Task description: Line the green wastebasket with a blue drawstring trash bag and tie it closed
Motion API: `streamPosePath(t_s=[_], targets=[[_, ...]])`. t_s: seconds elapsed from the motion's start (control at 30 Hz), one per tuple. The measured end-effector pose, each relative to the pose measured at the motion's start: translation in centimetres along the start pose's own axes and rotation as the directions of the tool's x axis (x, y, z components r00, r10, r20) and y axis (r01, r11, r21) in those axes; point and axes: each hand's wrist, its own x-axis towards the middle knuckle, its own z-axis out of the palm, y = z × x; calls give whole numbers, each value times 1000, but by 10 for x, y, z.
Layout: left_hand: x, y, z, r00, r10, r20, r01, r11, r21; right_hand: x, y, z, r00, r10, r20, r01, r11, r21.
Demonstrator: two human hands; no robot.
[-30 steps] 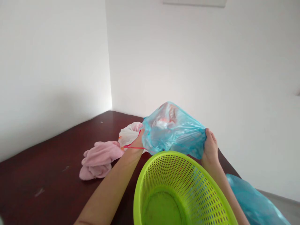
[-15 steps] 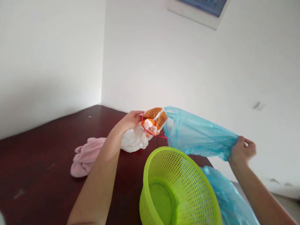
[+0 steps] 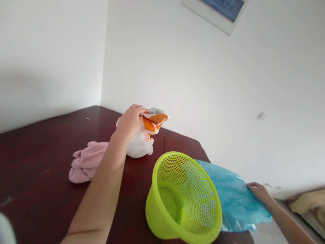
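Observation:
My left hand (image 3: 130,120) is closed on a crumpled white plastic bag (image 3: 139,145) with orange print, above the far part of the table. Part of the bag hangs below my fingers. On the right, my right hand (image 3: 259,192) pinches a thin blue plastic bag (image 3: 231,193) by its edge. The blue bag hangs low beside a green plastic basket (image 3: 162,213), which hides part of it. The basket leans, its mouth turned towards me, and I see its perforated wall and solid round bottom.
A folded pink cloth (image 3: 87,162) lies left of my forearm on the dark red table (image 3: 43,145). White walls meet behind the table. A framed picture (image 3: 228,10) hangs high up. Beige material (image 3: 309,205) shows at the far right.
My right hand has moved down with the blue bag, which is now away from the white and orange bag. My left hand has lifted its bag slightly.

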Motion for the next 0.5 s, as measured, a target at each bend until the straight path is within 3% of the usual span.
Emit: streamPosePath(t_s=[0.07,0.17,0.23,0.33,0.43,0.5], targets=[[0,2,-2,1000,-22,-18,22,1000,-2,-13,7,10,996,43,79,-44,999,8],[-2,3,-3,998,-62,-20,62,998,17,-48,8,22,999,6,40,-4,999,-42],[-3,2,-2,996,-84,-23,85,996,38,-84,2,32,984,-177,27,179,980,-91],[-3,-1,2,997,-81,-19,82,996,45,-148,-11,59,894,-415,169,432,898,-79],[-1,-1,11,998,-55,-26,55,998,18,-199,-21,98,851,-414,324,451,891,-46],[2,2,18,996,-37,-76,35,999,-24,-215,-28,121,843,-370,391,417,908,-41]])
